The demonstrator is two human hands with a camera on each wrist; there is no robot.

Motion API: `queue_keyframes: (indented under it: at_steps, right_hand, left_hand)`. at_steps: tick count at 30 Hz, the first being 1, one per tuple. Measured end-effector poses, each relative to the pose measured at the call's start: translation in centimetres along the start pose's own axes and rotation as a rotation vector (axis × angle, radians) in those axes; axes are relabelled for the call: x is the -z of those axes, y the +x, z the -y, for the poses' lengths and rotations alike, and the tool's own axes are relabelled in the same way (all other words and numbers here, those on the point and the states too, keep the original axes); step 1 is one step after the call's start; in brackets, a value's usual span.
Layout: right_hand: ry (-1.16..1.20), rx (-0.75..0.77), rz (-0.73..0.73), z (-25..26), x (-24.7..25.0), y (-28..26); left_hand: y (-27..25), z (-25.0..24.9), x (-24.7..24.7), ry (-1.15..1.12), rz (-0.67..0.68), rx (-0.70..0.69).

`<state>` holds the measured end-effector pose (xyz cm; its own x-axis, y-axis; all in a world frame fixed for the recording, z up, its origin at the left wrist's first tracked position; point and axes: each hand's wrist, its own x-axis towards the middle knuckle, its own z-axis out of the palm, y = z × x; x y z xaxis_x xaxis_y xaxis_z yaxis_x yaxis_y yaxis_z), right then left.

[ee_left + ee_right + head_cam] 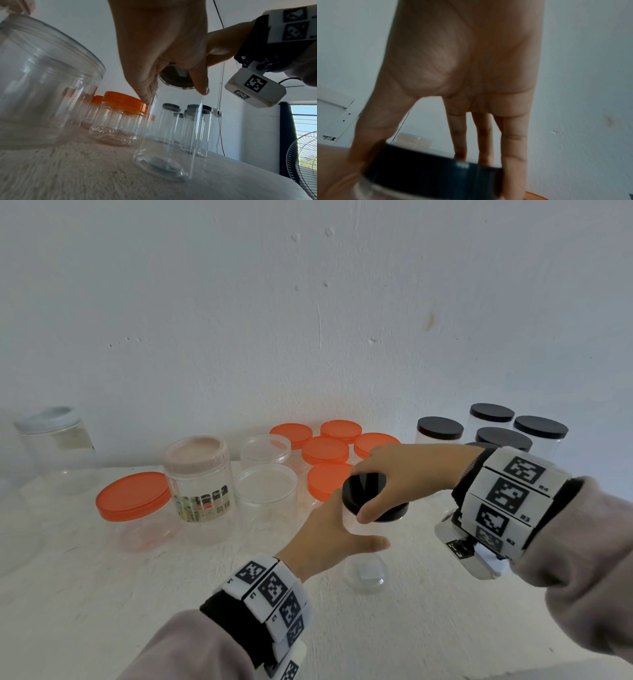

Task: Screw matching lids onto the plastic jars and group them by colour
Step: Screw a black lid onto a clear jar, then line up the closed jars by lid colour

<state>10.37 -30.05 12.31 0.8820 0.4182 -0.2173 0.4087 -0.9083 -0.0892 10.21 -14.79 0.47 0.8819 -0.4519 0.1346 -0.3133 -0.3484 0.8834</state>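
A tall clear jar (365, 571) stands on the white table (102, 611) in the middle. A black lid (368, 491) sits on its mouth. My left hand (342, 530) grips the jar just under the lid, thumb toward me. From above, my right hand (383, 484) grips the lid's rim with fingers and thumb. The left wrist view shows the jar (168, 135) from low down, the lid (176, 78) seen through it, and my left hand (163, 54) around its top. In the right wrist view my right hand (436, 155) curls around the black lid (433, 174).
Several orange-lidded jars (325, 450) cluster at the back centre, and several black-lidded jars (503, 436) at the back right. A wide orange-lidded jar (133, 498), a pink-lidded labelled jar (195, 460), two open clear jars (265, 484) and a large clear jar (54, 440) stand left.
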Motion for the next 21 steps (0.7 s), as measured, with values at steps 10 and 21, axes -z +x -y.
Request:
queue_keyframes:
  at_steps: [10,21]
  right_hand:
    - [0.075,-0.044,-0.14,-0.1,-1.9,-0.7]
    - [0.241,-0.172,-0.305,0.7,-5.3,-1.5]
  left_hand:
    - [-0.4,0.2,-0.5,-0.031,-0.057,-0.007]
    - [-2.7,0.8,2.1,0.144,0.022,-0.022]
